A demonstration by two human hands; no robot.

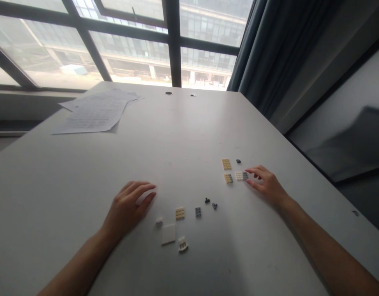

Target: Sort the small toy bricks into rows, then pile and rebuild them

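Note:
My left hand (pixel 128 207) rests on the table with fingers loosely stretched and holds nothing. Nearest to it are a small light grey piece (pixel 159 222) and a flat white tile (pixel 168 234). A tan studded plate (pixel 180 213), a white curved piece (pixel 183 245) and a dark grey plate (pixel 198 212) lie close by. At the right, my right hand (pixel 266 184) has thumb and fingers apart beside a grey plate (pixel 245 176); whether they touch it I cannot tell. A white studded plate (pixel 239 176) adjoins that grey one.
Near my right hand lie a tan plate (pixel 226 164), a tan-and-grey piece (pixel 228 178) and a small black piece (pixel 238 161). Two small dark pieces (pixel 207 200) sit mid-table. Printed papers (pixel 93 111) cover the far left of the white table (pixel 177 135), before a window.

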